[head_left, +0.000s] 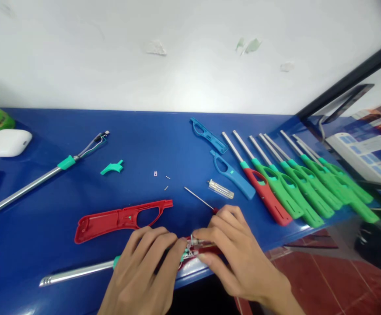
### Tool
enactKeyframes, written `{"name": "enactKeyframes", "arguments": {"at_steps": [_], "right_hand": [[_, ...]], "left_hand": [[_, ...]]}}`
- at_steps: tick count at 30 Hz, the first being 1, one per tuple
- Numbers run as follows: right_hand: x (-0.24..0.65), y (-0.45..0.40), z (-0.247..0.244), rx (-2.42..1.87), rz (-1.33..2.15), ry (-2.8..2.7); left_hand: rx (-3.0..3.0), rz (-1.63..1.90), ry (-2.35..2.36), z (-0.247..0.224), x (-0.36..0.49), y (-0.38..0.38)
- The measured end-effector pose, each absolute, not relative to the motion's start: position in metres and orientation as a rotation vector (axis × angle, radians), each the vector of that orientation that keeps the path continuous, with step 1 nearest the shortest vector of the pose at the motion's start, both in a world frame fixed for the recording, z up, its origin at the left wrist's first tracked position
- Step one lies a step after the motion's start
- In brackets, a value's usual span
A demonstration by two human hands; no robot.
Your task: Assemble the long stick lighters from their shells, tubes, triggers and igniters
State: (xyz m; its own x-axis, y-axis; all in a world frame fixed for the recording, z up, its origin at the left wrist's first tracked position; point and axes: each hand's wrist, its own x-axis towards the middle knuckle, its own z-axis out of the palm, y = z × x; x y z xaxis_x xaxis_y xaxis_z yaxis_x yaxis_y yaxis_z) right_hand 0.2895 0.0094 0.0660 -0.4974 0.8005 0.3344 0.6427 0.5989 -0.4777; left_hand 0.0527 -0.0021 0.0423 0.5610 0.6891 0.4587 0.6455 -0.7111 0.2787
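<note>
Left hand (147,267) and right hand (231,251): each grip closed on opened red lighter (214,249). Screwdriver (199,199) beside right hand.

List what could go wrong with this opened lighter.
Inner parts sit exposed between the left hand and right hand, by the table edge; one could slip out and drop.
Two tiny screws lie loose near the screwdriver; reaching for it might scatter them.
The small pale clip could get lost too.
</note>
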Motion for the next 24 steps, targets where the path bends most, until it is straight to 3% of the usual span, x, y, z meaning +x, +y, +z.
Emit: {"name": "enactKeyframes", "arguments": {"at_steps": [8,14,24], "right_hand": [[0.298,0.006,0.074,-1.173,0.353,-2.319],[0.300,0.000,0.067,-1.209,0.297,-2.261],[0.302,-0.007,0.058,-1.215,0.242,-2.245]], "left_hand": [[2.545,1.018,1.275,0.039,0.053,-0.013],[2.888,0.678,1.138,0.028,0.033,-0.026],[3.051,0.494,1.106,0.031,0.033,-0.025]]}}
